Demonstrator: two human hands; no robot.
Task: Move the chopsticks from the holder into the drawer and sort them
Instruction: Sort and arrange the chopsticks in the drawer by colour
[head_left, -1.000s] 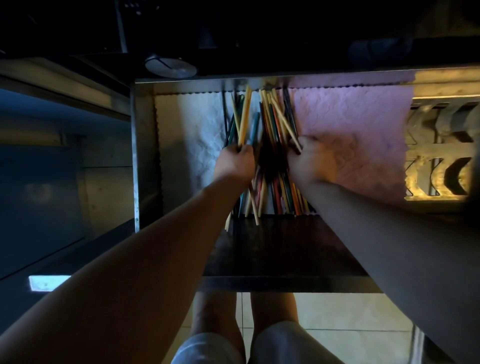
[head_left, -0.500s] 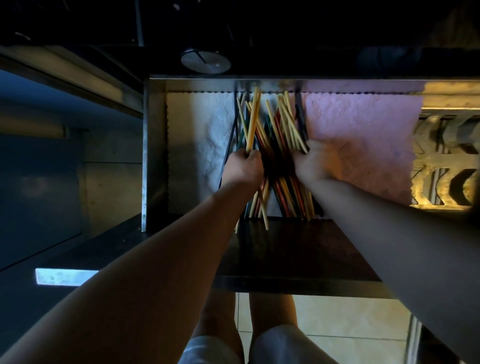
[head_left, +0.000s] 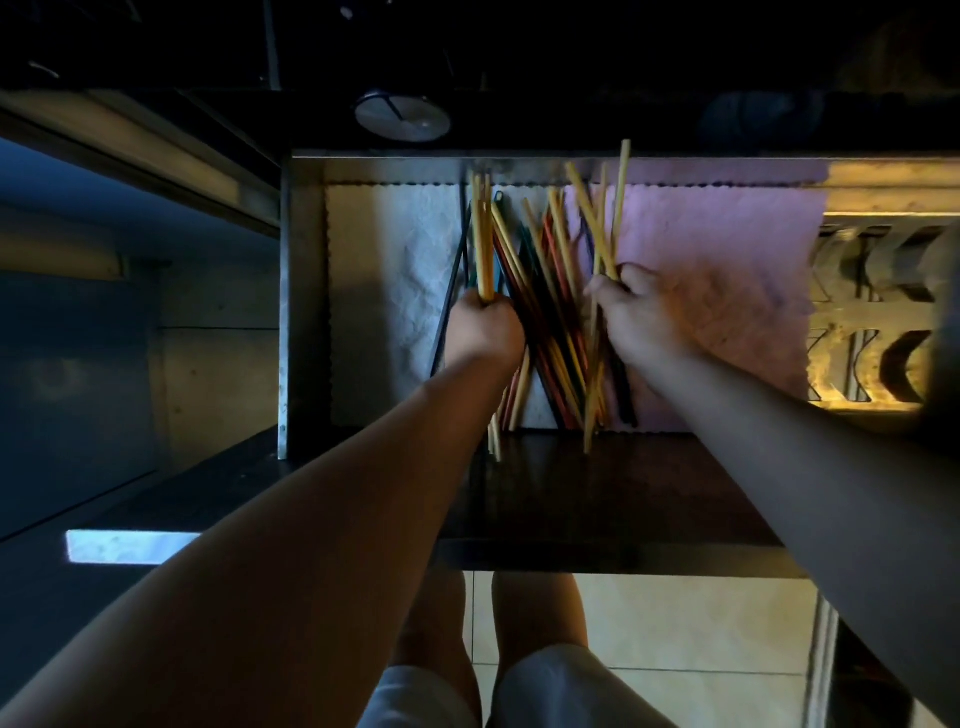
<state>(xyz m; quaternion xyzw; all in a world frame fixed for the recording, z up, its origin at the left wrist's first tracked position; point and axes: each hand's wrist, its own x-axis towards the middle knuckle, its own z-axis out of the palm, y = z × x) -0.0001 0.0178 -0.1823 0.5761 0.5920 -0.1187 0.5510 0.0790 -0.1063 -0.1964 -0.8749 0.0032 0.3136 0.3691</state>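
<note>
Chopsticks (head_left: 540, 312) fanned between both hands' grip

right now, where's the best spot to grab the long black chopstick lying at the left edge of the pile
Pinch the long black chopstick near its middle, coming from above on its left side. That side lies bare on the white liner, while the left hand and coloured chopstick pile crowd its right.

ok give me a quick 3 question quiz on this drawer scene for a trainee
1. True or false: both hands grip yellow chopsticks.
2. Which liner lies under the right hand? A white, B pink, C green.
3. Fill in: the loose chopsticks lie ____ the two hands.

Key
1. True: the left hand holds a yellow bunch, the right hand holds yellow sticks.
2. B, the pink liner; the white liner is on the left of the drawer.
3. between
</note>
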